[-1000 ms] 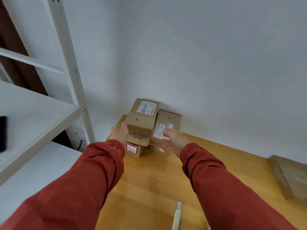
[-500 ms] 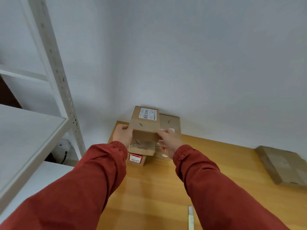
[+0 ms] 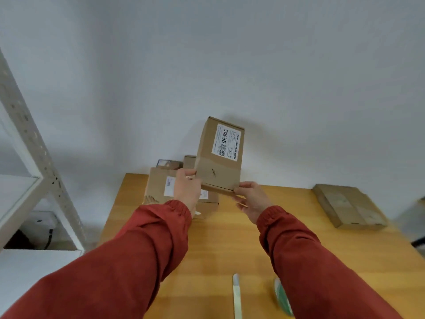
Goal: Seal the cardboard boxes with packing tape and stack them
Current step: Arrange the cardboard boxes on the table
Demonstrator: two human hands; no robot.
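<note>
Lifted off the pile since a moment before, the brown cardboard box with a white barcode label (image 3: 218,157) hung above the far left corner of the pale wooden desk (image 3: 230,245), tilted with its labelled face toward the person. The left hand (image 3: 187,192) pinched its lower left corner, fingers curled round the edge. The right hand (image 3: 251,199) gripped the lower right corner from beneath. Holding it by the two near corners seemed meant to keep the seam in sight, probably so it could be brought closer for taping.

Behind it, the pile of small brown cardboard boxes (image 3: 158,187) sat against the wall at that corner. A flat brown cardboard parcel (image 3: 347,208) lay by the right edge, well apart. Near the front edge lay a pale strip (image 3: 236,293) and a green tape roll (image 3: 281,298), the roll partly hidden by the right sleeve. Between the pile and the front edge the desk offered room to set the box down. White metal shelving (image 3: 30,146) stood off the left edge.
</note>
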